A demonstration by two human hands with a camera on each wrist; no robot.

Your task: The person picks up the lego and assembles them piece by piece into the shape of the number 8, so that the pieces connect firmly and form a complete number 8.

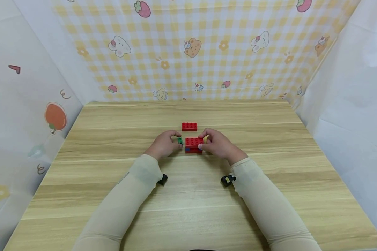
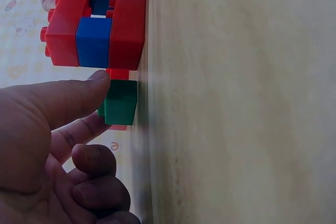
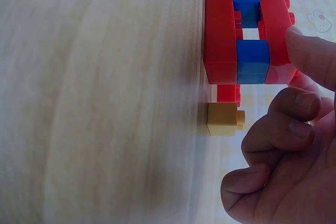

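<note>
A stack of bricks stands on the table: a red brick (image 1: 193, 141) on top, a red brick (image 2: 127, 24) at the bottom, and two blue bricks (image 3: 252, 61) between them with a gap. My right hand (image 1: 219, 144) pinches the stack's right end, thumb in front and index finger behind. Left of the stack is a green brick (image 1: 180, 140) on the table; my left hand (image 1: 165, 144) is around it, thumb and index finger at its two sides. A yellow brick (image 3: 222, 118) stands right of the stack, partly hidden behind my right hand in the head view.
Behind the stack lies another red brick (image 1: 189, 127), studs up. The wooden table (image 1: 188, 198) ends at a checked cloth (image 1: 176, 52) at the back, with white cloth at both sides.
</note>
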